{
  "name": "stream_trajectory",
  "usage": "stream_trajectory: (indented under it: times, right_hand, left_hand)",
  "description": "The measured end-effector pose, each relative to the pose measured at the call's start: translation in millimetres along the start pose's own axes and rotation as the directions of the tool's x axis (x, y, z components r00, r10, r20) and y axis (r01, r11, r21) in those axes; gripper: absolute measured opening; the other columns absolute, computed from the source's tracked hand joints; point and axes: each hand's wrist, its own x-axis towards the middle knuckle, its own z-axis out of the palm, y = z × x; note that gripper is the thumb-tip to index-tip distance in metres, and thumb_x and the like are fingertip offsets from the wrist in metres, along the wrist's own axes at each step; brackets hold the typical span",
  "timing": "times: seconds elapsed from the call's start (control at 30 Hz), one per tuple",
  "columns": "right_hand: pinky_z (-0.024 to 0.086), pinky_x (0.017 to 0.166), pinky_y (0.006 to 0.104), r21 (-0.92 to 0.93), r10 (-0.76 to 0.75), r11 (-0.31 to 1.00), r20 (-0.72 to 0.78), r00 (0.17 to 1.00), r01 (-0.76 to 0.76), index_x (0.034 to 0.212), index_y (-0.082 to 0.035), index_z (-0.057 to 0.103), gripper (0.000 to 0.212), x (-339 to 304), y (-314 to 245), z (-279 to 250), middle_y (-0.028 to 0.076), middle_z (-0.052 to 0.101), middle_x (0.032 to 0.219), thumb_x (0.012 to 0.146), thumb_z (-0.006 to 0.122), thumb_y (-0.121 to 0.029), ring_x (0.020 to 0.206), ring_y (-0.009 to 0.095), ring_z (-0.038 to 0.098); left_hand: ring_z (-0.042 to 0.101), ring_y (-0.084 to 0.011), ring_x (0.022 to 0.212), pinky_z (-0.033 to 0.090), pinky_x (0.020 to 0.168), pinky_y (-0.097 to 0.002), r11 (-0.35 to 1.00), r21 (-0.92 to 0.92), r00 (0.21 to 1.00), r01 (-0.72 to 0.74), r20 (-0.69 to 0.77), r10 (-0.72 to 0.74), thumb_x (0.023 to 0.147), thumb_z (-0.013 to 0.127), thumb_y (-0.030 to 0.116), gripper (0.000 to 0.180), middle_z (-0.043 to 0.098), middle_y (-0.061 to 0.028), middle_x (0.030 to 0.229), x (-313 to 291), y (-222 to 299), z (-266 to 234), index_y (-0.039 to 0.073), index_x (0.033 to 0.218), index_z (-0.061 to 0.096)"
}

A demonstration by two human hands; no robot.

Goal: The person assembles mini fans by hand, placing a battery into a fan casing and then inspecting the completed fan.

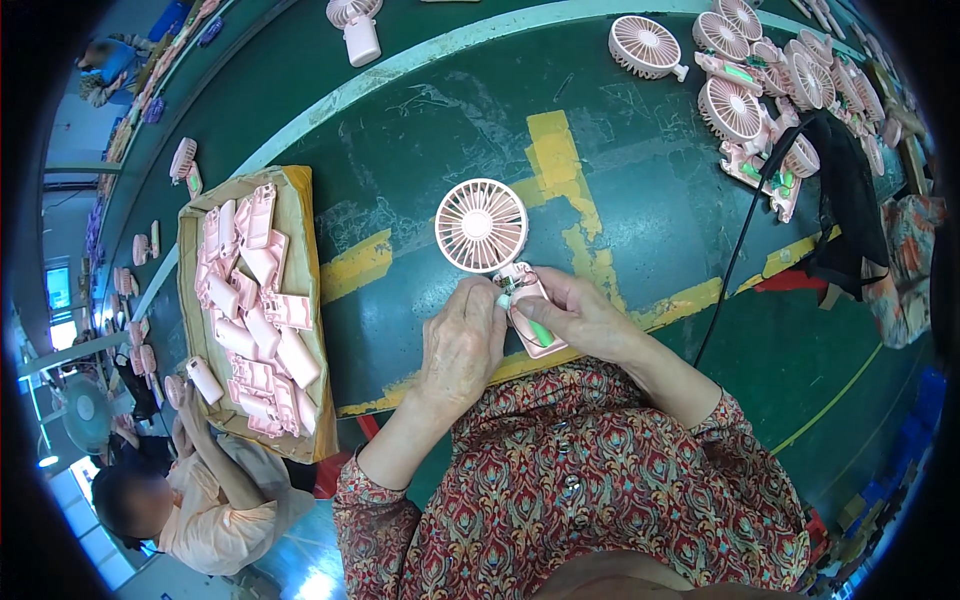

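Observation:
A pink handheld fan (481, 226) lies in front of me on the green bench, its round grille pointing away from my body. Its handle (532, 320) is uncovered, showing a green battery (540, 333) and small electronic parts near the neck. My left hand (462, 335) is closed at the handle's left side, fingertips pressed together by the neck. My right hand (580, 312) grips the handle from the right, its thumb lying over the inner parts. What exactly sits under the fingertips is hidden.
On my left stands a cardboard box (318, 300) of pink casing pieces (262, 330). Several unfinished fans (733, 108) are heaped at the far right, beside a black cloth (850, 200) and a dark cord (735, 250). A co-worker (200, 500) sits at lower left.

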Motion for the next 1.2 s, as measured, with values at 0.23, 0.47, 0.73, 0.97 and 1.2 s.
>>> stream_trajectory:
  times: [0.23, 0.47, 0.73, 0.97, 1.2]
  right_hand:
    - [0.045, 0.071, 0.0236, -0.001, -0.040, 0.999, -0.009, 0.999, 0.040, 0.119, 0.000, 0.050, 0.028, 0.1, 1.1, 1.0, 0.001, 0.058, 0.091, 0.094, 0.051, -0.012, 0.082, 0.006, 0.051]
    - [0.045, 0.074, 0.0230, 0.009, -0.029, 1.000, -0.009, 1.000, 0.029, 0.121, 0.002, 0.048, 0.029, -1.4, -4.7, 3.3, 0.001, 0.058, 0.096, 0.094, 0.050, -0.010, 0.086, 0.006, 0.052]
    - [0.045, 0.075, 0.0231, -0.063, -0.064, 0.996, -0.018, 0.998, 0.063, 0.123, 0.001, 0.046, 0.031, 0.3, 0.1, 4.2, 0.002, 0.058, 0.096, 0.094, 0.049, -0.009, 0.086, 0.006, 0.051]
    - [0.047, 0.078, 0.0276, 0.247, 0.121, 0.962, -0.011, 0.993, -0.115, 0.119, 0.001, 0.049, 0.034, 0.7, -6.3, -2.2, 0.008, 0.059, 0.102, 0.097, 0.045, -0.024, 0.091, 0.012, 0.055]
    - [0.052, 0.076, 0.0314, 0.492, 0.259, 0.840, 0.005, 0.966, -0.228, 0.108, 0.001, 0.054, 0.038, 10.6, -6.6, -9.8, 0.012, 0.062, 0.098, 0.095, 0.048, -0.035, 0.085, 0.017, 0.061]
  left_hand:
    - [0.064, -0.0316, 0.075, 0.053, 0.061, -0.0381, 0.987, 0.067, 0.989, -0.145, -0.002, 0.146, 0.073, 0.062, -0.004, 0.031, 0.061, -0.0144, 0.094, 0.9, 3.1, -2.7, -0.001, 0.103, 0.059]
    - [0.062, -0.0290, 0.078, 0.053, 0.063, -0.0367, 0.973, 0.137, 0.981, -0.186, 0.080, 0.177, 0.069, 0.062, -0.002, 0.035, 0.058, -0.0133, 0.092, 3.7, 7.2, -2.7, -0.002, 0.104, 0.060]
    - [0.058, -0.0313, 0.081, 0.052, 0.066, -0.0393, 0.972, 0.102, 0.965, -0.212, 0.179, 0.191, 0.068, 0.058, -0.002, 0.038, 0.052, -0.0160, 0.093, 9.3, 7.3, -6.5, -0.009, 0.105, 0.055]
    - [0.061, -0.0319, 0.082, 0.053, 0.067, -0.0401, 0.985, 0.049, 0.985, -0.164, 0.067, 0.161, 0.069, 0.057, -0.005, 0.033, 0.057, -0.0157, 0.092, 5.7, 4.1, -2.4, -0.005, 0.102, 0.056]
    - [0.061, -0.0353, 0.080, 0.051, 0.064, -0.0421, 0.993, -0.010, 0.993, -0.114, 0.032, 0.114, 0.076, 0.057, -0.006, 0.030, 0.061, -0.0170, 0.089, 5.4, 6.7, -2.4, 0.001, 0.106, 0.055]
